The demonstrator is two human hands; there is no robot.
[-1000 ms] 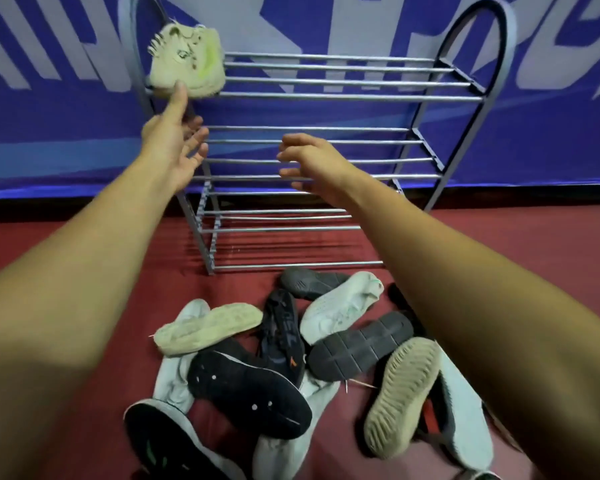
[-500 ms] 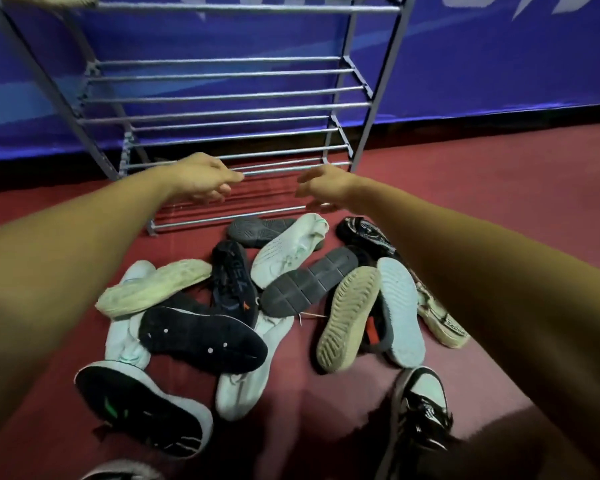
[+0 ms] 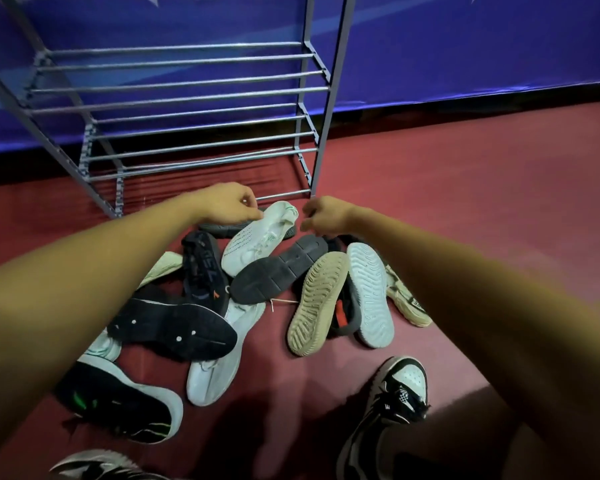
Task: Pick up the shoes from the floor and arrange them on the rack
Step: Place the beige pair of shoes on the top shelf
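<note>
A grey metal shoe rack (image 3: 187,98) stands on the red floor against the blue wall; the shelves I can see are bare. In front of it lies a heap of several shoes. My left hand (image 3: 231,204) reaches down at the heap's far edge, its thumb and curled fingers pinching the heel end of a white knit shoe (image 3: 257,242), which still lies on a dark shoe (image 3: 219,227). My right hand (image 3: 326,216) hovers just right of that white shoe with fingers loosely curled, holding nothing. Nearer lie a grey-soled shoe (image 3: 278,271), a beige-soled shoe (image 3: 316,299) and a black-soled shoe (image 3: 174,329).
A black-and-white sneaker (image 3: 399,393) on a foot stands at the lower right, and another shoe tip (image 3: 94,464) shows at the bottom left. Bare red floor (image 3: 482,209) stretches to the right of the rack. The blue banner wall (image 3: 465,46) closes off the back.
The view has tilted down from the rack's top shelf to the heap. Both hands dropped from the rack to the heap's far edge, and my left hand reached the white shoe.
</note>
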